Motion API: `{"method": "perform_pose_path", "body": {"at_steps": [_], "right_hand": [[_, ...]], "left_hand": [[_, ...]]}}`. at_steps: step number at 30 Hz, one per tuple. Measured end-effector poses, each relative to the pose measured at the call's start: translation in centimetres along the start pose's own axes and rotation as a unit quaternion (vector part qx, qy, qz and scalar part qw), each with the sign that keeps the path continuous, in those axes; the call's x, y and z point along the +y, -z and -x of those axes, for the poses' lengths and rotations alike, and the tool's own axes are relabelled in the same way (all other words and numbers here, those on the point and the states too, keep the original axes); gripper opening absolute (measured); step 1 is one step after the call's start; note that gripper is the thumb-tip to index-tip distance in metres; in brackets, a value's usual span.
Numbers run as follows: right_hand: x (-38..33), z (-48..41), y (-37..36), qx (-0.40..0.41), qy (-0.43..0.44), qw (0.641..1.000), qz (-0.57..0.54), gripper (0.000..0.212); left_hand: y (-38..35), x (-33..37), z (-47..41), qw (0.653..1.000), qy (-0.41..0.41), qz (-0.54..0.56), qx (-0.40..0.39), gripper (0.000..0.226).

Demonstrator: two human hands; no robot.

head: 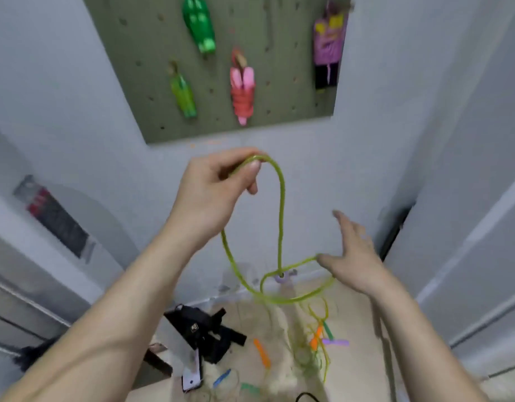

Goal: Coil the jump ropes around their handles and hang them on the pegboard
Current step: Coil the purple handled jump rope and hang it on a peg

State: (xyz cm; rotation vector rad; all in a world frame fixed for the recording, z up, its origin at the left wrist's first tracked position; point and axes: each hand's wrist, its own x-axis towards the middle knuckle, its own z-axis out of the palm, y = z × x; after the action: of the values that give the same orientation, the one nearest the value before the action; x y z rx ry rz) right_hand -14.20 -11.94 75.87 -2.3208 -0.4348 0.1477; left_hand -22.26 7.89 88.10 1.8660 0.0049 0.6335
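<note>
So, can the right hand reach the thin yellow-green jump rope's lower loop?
Probably yes: the right hand is open, its thumb beside the lower loop of the thin yellow-green jump rope, with nothing between them. The left hand pinches the top.

Home storage corner: green pegboard [215, 68] on white wall [62, 82], cluttered floor [366, 343].

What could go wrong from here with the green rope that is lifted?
The green rope crosses itself below the left hand; a pull may tighten that loop into a knot. Its lower part hangs among the loose ropes on the floor, which may tangle with it. The open right hand only touches it, so it could slip.
</note>
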Motion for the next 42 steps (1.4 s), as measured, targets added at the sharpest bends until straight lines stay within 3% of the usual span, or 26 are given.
{"method": "perform_pose_path", "body": {"at_steps": [2,4,6,8,9,11,13,16,18,19,21,23,25,29,33,35,36,37,39,40,42], "right_hand": [[-5.5,1.0,3.1,-0.091,0.1,0.976,-0.169,0.081],[-9.3,2.8,3.3,-0.245,0.134,0.913,-0.298,0.066],[-10.9,3.7,1.6,-0.305,0.165,0.9,-0.264,0.045],[-11.0,4.4,0.7,-0.314,0.17,0.888,-0.291,0.023],[-10.7,4.6,1.0,-0.323,0.159,0.876,-0.321,0.027],[-9.8,4.9,2.0,-0.369,0.133,0.831,-0.395,0.06],[-9.2,5.2,3.2,-0.361,0.117,0.803,-0.461,0.077],[-10.5,5.7,5.1,-0.246,0.056,0.82,-0.514,0.061],[-12.0,5.7,6.3,-0.18,0.032,0.822,-0.539,0.052],[-12.9,5.7,6.9,-0.147,0.029,0.822,-0.55,0.049],[-14.0,5.4,7.6,-0.09,0.039,0.845,-0.526,0.043],[-14.5,5.1,7.6,-0.052,0.082,0.904,-0.416,0.035],[-14.5,4.7,7.1,-0.061,0.132,0.938,-0.316,0.036],[-13.1,4.0,7.5,-0.101,0.14,0.957,-0.232,0.028],[-11.8,3.4,9.1,-0.107,0.126,0.982,-0.093,0.034],[-11.4,3.2,10.1,-0.049,0.122,0.991,0.014,0.04],[-11.4,3.0,10.8,-0.017,0.122,0.991,0.053,0.041],[-11.4,2.9,11.6,0.007,0.121,0.991,0.062,0.043],[-11.9,2.4,12.9,0.036,0.106,0.993,-0.035,0.042],[-12.4,2.2,13.3,0.042,0.098,0.987,-0.119,0.04],[-13.9,2.0,13.5,0.028,0.091,0.961,-0.261,0.032]], "left_hand": [[0.3,4.4,-0.7,0.999,-0.031,0.022,0.012,0.014],[0.7,8.4,-1.4,0.996,-0.049,0.07,0.032,0.014],[1.3,11.6,-2.2,0.989,-0.049,0.123,0.069,0.016],[2.2,13.3,-3.0,0.982,-0.04,0.145,0.112,0.018],[2.8,13.5,-3.4,0.979,-0.033,0.142,0.141,0.017],[4.7,12.9,-4.6,0.969,-0.009,0.122,0.215,0.017],[7.4,11.2,-6.0,0.951,0.036,0.132,0.277,0.016],[10.0,6.6,-6.8,0.95,0.116,0.129,0.26,0.024],[9.1,3.4,-4.9,0.965,0.174,-0.079,0.182,0.041],[8.2,1.8,-3.4,0.954,0.192,-0.186,0.138,0.042],[5.4,0.8,0.4,0.949,0.193,-0.243,0.064,0.04],[2.0,3.0,3.6,0.974,0.214,-0.079,0.009,0.032],[-0.9,5.1,5.0,0.965,0.215,0.129,-0.069,0.032],[-3.6,5.5,5.2,0.956,0.167,0.227,-0.082,0.028],[-3.9,3.1,5.4,0.957,0.186,0.212,-0.061,0.021],[-3.1,0.6,5.4,0.976,0.175,0.12,-0.055,0.02],[-2.2,-1.0,5.2,0.984,0.167,0.0,-0.066,0.021],[-1.4,-2.2,5.2,0.964,0.171,-0.171,-0.11,0.026],[0.0,-3.8,6.0,0.825,0.164,-0.509,-0.182,0.05],[0.1,-3.9,6.5,0.81,0.148,-0.535,-0.189,0.061],[-1.1,-3.0,7.0,0.907,0.106,-0.356,-0.198,0.08]]}}
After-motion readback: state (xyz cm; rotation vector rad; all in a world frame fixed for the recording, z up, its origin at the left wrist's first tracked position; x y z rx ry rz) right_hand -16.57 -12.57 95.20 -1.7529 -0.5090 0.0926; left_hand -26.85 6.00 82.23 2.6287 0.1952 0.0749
